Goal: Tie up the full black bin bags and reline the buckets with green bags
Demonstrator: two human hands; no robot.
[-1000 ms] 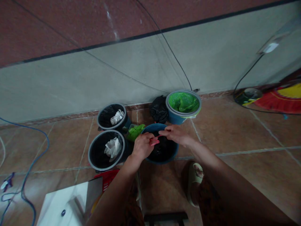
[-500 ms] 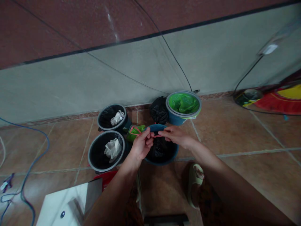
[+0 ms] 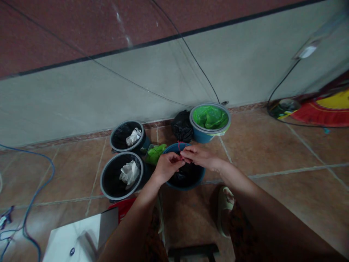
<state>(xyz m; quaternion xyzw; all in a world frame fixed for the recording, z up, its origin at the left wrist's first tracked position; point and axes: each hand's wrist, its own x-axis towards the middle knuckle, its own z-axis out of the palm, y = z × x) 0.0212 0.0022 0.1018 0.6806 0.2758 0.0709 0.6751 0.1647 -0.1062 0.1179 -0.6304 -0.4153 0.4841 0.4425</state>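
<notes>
Both my hands meet above a blue bucket [image 3: 201, 178] with a black plastic bag [image 3: 181, 178] inside it. My left hand [image 3: 168, 165] is closed, its fingertips pinching a thin red string [image 3: 179, 146]. My right hand [image 3: 197, 155] pinches the same string from the other side, close against the left fingers. A loop of the string stands up beyond the fingers. The exact grip between the fingertips is partly hidden. Just left of the bucket sits a small container with bright green plastic [image 3: 155, 153].
Two dark bins [image 3: 142, 174] with black liners and crumpled white paper stand at left. Behind are a tied black bag [image 3: 182, 127] and stacked buckets with a green liner [image 3: 210, 116]. A white box [image 3: 76, 233], a black stool [image 3: 193, 251] and a blue cable [image 3: 40, 189] lie nearer.
My hands have come together, and the string that was stretched between them, with a loop at left, now has its loop standing up beyond the fingers. The view has shifted slightly.
</notes>
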